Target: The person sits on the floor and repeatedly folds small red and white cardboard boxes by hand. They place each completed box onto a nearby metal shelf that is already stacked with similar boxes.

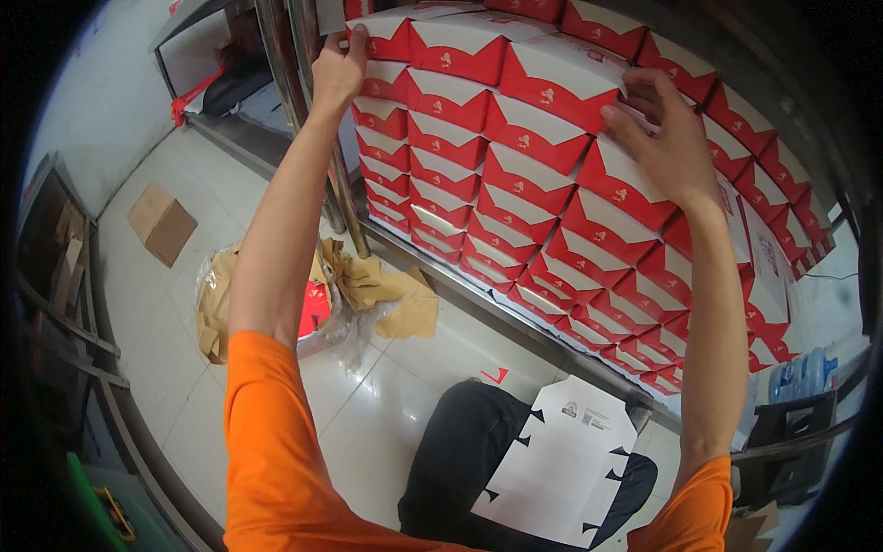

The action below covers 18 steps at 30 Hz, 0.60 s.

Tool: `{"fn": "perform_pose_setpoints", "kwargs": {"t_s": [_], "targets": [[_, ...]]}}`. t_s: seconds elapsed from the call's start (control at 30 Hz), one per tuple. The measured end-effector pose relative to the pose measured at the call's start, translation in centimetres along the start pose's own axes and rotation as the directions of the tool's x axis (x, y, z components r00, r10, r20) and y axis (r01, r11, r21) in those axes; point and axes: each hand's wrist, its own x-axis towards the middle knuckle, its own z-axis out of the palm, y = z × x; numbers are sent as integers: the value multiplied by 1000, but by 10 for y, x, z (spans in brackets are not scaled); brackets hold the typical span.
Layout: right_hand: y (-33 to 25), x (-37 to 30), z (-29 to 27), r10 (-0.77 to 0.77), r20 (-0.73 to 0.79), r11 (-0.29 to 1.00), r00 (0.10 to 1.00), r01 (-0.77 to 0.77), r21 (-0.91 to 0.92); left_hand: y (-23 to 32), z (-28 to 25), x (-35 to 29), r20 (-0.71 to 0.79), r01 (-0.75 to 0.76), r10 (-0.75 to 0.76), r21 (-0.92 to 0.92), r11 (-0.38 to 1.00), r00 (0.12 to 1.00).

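Red-and-white cardboard boxes (552, 97) stacked, folded, above steel shelf's (460, 288) front edge; 1 flat white cardboard blank (561, 469) on lap (451, 442), unfolded. Left hand (338, 72) bent at top-left box (386, 39), right hand (667, 138) part-curled at box corner; grips unclear.

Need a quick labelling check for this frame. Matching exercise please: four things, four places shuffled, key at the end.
1. flat white box blank
2. brown cardboard carton
3. left hand
4. translucent blue bottles

A. near the picture's right edge
B. at the upper left end of the stacked red-and-white boxes
C. across the dark trousers
D. on the tiled floor, left of the forearms

Pairs: 1-C, 2-D, 3-B, 4-A
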Motion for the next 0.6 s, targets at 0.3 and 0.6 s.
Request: {"fn": "perform_pose_setpoints", "kwargs": {"t_s": [0.3,0.6], "targets": [[-37,-16,-20,-61,-197,991,979,35,-129,-8,-17,15,140,15,-28,89,996,990],[-40,-389,-132,912,-83,398,403,-915,-70,80,-36,-324,583,191,-7,-254,948,812]]}}
